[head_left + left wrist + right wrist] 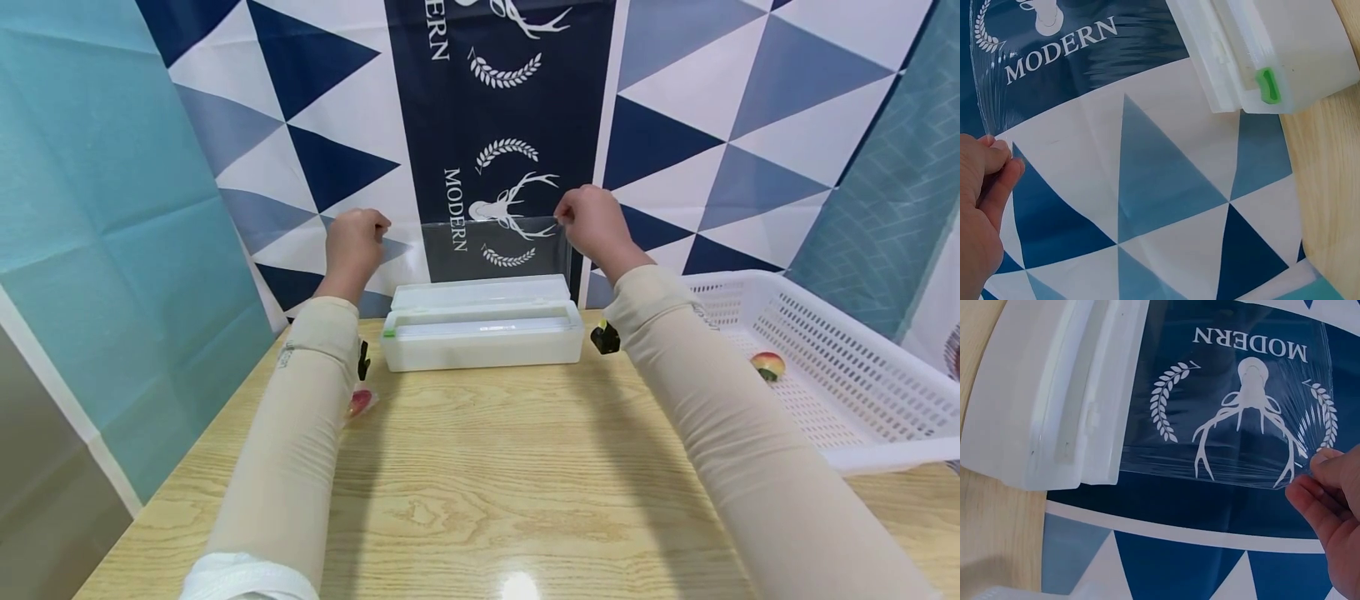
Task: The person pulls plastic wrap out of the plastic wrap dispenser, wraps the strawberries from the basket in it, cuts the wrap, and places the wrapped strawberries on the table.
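A clear sheet of cling film (pixel 495 250) stretches up out of a white cling film dispenser (pixel 483 348) at the back of the table. My left hand (pixel 356 250) pinches one upper corner of the film between thumb and fingers. At the other upper corner my right hand (pixel 596 223) pinches it too, and the film creases toward those fingertips in the right wrist view. The dispenser's lid (pixel 480 292) stands raised at the back. A green slider (pixel 1268 85) sits at the dispenser's left end.
At the right stands a white perforated basket (pixel 885 400) with a red and yellow fruit (pixel 768 365) in it. Another reddish fruit (pixel 360 402), seemingly wrapped in film, lies partly behind my left forearm. A patterned cloth (pixel 315 100) hangs behind the wooden table (pixel 480 483).
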A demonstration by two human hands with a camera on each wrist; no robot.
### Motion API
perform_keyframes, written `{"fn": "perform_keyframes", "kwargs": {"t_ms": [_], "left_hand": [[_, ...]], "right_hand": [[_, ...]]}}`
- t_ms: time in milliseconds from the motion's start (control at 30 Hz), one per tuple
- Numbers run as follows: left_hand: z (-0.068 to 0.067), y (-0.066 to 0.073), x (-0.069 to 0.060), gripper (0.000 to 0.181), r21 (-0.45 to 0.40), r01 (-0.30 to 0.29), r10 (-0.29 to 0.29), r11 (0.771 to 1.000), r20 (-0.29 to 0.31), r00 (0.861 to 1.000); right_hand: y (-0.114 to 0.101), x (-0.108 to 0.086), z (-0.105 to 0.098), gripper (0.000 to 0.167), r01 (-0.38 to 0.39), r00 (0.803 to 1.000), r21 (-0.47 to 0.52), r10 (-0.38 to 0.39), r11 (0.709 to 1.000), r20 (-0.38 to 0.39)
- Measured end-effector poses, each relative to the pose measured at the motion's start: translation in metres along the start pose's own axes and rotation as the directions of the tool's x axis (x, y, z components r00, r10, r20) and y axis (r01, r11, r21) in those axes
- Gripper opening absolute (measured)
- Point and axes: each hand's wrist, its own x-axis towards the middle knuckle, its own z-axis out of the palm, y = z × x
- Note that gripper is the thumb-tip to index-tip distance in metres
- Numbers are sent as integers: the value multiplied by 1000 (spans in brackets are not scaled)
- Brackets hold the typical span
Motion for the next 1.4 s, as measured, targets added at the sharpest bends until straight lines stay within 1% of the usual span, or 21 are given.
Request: {"fn": "perform_keyframes", "kwargs": {"t_ms": [100,233,467,567,700,800,1000,1100,1233,1400], "left_hand": [[-1,0,0,24,7,3,-3,1000,-7,1000],[-4,0,0,24,16,-2,3,1000,-35,999],[-9,1,3,20,19,-38,40,999,-82,996],[-12,1,6,20,10,-32,33,999,-83,996],[-15,2,8,20,21,-18,20,1000,-77,997],[-17,3,10,21,26,-11,13,1000,-76,997],[-23,6,12,22,21,-8,10,1000,-97,995],[-26,7,13,21,22,-14,16,1000,-114,993],[-30,8,14,21,25,-21,24,999,-137,990],[-33,9,14,22,18,-11,14,1000,-161,987]], "right_hand": [[0,1,-2,21,2,1000,3,-2,1000,-1],[-1,3,-6,21,14,1000,13,-14,1000,-7],[-5,6,-13,22,9,1000,2,-9,1000,4],[-6,9,-15,22,11,1000,-6,-11,1000,10],[-7,11,-18,23,19,1000,-15,-19,1000,15],[-8,11,-22,23,19,1000,-10,-19,1000,4],[-12,11,-28,22,8,1000,6,-8,1000,-13],[-14,13,-31,23,12,1000,0,-12,1000,-17],[-15,13,-35,23,23,999,3,-23,1000,-44],[-17,13,-37,23,30,997,10,-29,1000,-74]]}}
